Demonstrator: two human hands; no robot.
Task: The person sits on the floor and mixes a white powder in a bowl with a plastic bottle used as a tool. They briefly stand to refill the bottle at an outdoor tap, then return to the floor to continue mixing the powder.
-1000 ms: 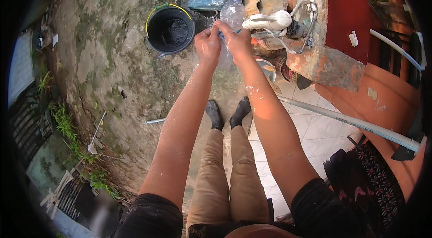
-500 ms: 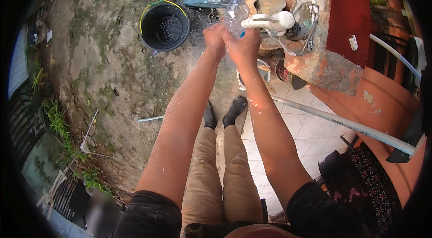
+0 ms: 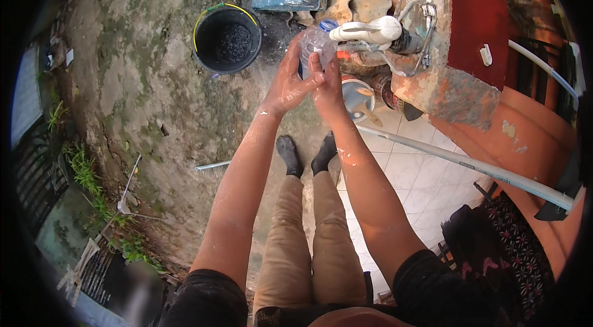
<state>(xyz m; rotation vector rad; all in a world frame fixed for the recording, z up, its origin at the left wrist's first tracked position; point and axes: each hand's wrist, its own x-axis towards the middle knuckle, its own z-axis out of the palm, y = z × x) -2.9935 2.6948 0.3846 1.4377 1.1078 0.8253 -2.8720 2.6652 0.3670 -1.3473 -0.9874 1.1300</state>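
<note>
Both hands press together around a clear plastic bottle under the white tap.

Taking the white tap (image 3: 370,32) as landmark: the mossy concrete ground (image 3: 142,92) spreads to its left, the black bucket (image 3: 227,40) stands left of it, and the clear plastic bottle (image 3: 317,46) is just below its spout, touching or nearly so. The left hand (image 3: 289,83) and the right hand (image 3: 326,89) close around the lower part of the bottle, fingers wrapped, palms meeting. The bottle stands about upright, its blue-capped neck pointing up toward the spout, long axis vertical. I judge it light, thin, easy to crush and slippery when wet; the body is the best place to hold.
</note>
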